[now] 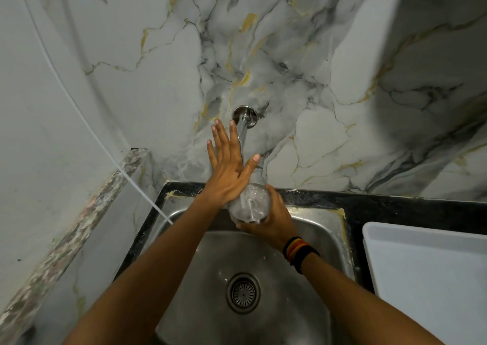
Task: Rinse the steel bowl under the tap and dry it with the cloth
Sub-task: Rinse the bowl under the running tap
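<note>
Nearest: round perforated drain strainer (pixel 243 293) at the bottom of the steel sink (pixel 320 235). To the right, on the black counter edge (pixel 395 207), just beside the sink rim: white plastic tray (pixel 427 270). On the right wrist: stacked black, red and yellow bands (pixel 299 252).

Above the sink's back half: steel bowl (pixel 249 203), gripped by the right hand (pixel 274 220). Fingers curled around the bowl's right and lower side, fingertips showing at the near rim, thumb on the far rim. Bowl opening tilted up toward the camera, water running into it.

Left hand (pixel 228 170) flat and spread, fingers released and extended, grasping nothing. Heel of the palm over the bowl's left rim; contact cannot be told. Fingers pointing up alongside the tap spout (pixel 243 133), thumb crossing in front of it.

Farthest: round tap flange (pixel 245 115) on the marble-patterned wall (pixel 316 67). At left, thin white hose (pixel 105 144) slanting down into the sink corner.
</note>
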The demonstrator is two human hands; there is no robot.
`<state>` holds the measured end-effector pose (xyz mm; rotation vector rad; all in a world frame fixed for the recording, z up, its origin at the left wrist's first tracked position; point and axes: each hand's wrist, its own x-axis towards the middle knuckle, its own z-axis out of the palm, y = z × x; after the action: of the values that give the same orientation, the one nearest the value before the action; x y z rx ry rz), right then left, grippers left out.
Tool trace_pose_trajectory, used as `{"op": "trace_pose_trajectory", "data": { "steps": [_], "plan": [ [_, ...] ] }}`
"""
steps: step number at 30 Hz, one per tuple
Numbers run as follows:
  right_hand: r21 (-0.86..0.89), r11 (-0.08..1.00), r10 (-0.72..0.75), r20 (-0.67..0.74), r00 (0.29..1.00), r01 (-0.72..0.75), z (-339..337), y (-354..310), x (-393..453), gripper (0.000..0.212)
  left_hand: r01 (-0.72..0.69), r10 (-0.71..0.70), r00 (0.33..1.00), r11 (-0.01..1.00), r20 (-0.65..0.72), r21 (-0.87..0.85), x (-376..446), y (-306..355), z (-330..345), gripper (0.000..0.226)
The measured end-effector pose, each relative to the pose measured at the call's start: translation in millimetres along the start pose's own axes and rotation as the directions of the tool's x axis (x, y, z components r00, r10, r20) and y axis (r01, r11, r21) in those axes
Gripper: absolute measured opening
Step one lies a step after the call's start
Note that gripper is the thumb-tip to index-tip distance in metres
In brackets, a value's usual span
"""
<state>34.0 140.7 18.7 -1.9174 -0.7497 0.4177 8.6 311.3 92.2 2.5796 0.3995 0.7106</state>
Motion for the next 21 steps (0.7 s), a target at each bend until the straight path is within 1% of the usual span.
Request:
{"op": "trace_pose_trajectory", "data": {
  "steps": [2, 6, 9, 11, 13, 15, 17, 19, 21],
  "plan": [
    [0.004, 0.999, -0.033, -0.006, 0.999, 0.033, -5.0, 9.0, -6.6, 0.118, 0.016, -0.016, 0.999, 1.0, -0.029, -0.001, -2.0, 4.0, 3.4, 0.098],
    [-0.007, 1.0, -0.024, -0.044, 0.999, 0.024, -13.1, 14.6, -6.8, 0.12, 0.107, -0.105, 0.988, 0.994, -0.114, 0.007, -5.2, 19.2, 13.0, 0.1],
    [-0.026, 0.999, -0.026, -0.012, 1.0, 0.026, -12.7, 10.0, -5.9, 0.123, 0.195, -0.163, 0.963, 0.971, -0.216, 0.135, -4.2, 30.7, 21.3, 0.099],
    [-0.046, 0.998, -0.029, 0.014, 0.999, 0.03, -14.3, 13.9, -11.8, 0.129, 0.266, -0.199, 0.939, 0.937, -0.28, 0.226, -3.9, 39.3, 26.8, 0.096],
    [-0.088, 0.996, -0.008, 0.008, 1.0, 0.009, -20.4, 20.1, -21.5, 0.136, 0.33, -0.225, 0.918, 0.89, -0.328, 0.313, -2.8, 46.5, 32.0, 0.093],
    [-0.134, 0.991, 0.019, 0.004, 1.0, -0.018, -29.6, 25.8, -33.4, 0.138, 0.367, -0.241, 0.91, 0.848, -0.338, 0.382, -1.8, 51.3, 34.5, 0.093],
    [-0.179, 0.984, 0.023, 0.004, 1.0, -0.022, -40.1, 27.8, -45.3, 0.138, 0.363, -0.223, 0.916, 0.817, -0.334, 0.449, 0.0, 53.8, 37.6, 0.095],
    [-0.237, 0.971, -0.005, -0.001, 1.0, 0.004, -51.9, 28.9, -56.6, 0.137, 0.356, -0.207, 0.922, 0.784, -0.327, 0.508, 1.1, 58.3, 39.8, 0.099],
    [-0.312, 0.949, -0.051, 0.007, 0.999, 0.051, -63.7, 30.5, -66.7, 0.135, 0.355, -0.205, 0.924, 0.77, -0.322, 0.53, 1.8, 61.9, 40.4, 0.103]
  ]
}}
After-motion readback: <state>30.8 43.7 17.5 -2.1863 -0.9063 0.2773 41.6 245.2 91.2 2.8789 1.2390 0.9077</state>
